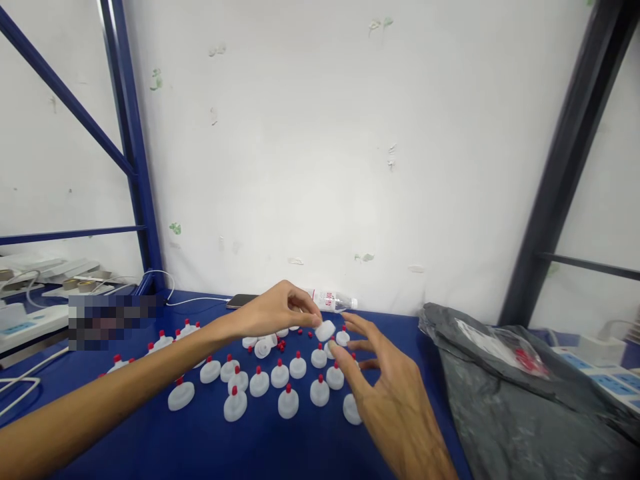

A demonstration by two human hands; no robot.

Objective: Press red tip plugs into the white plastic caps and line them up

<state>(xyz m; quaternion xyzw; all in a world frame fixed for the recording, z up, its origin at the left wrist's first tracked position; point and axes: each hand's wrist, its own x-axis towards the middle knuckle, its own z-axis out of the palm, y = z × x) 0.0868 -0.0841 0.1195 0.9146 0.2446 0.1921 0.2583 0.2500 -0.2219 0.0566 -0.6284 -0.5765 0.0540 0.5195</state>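
Observation:
My left hand (283, 308) pinches a white plastic cap (325, 330) at its edge, between thumb and fingertips, above the blue table. No red tip shows on this cap. My right hand (395, 390) is just to the right, with fingers apart and bent towards the cap; I see nothing held in it. Below both hands stand several white caps with red tips (289, 402), spread in loose rows. Small loose red tips (281, 346) lie in a little heap beside some white caps without tips (262, 348), partly behind my left wrist.
A clear plastic bottle (336, 301) lies near the wall, with a dark phone (241, 301) and white cable left of it. Grey plastic bags (480, 373) cover the right side. Blue metal posts (131, 147) and power strips (30, 327) stand at the left.

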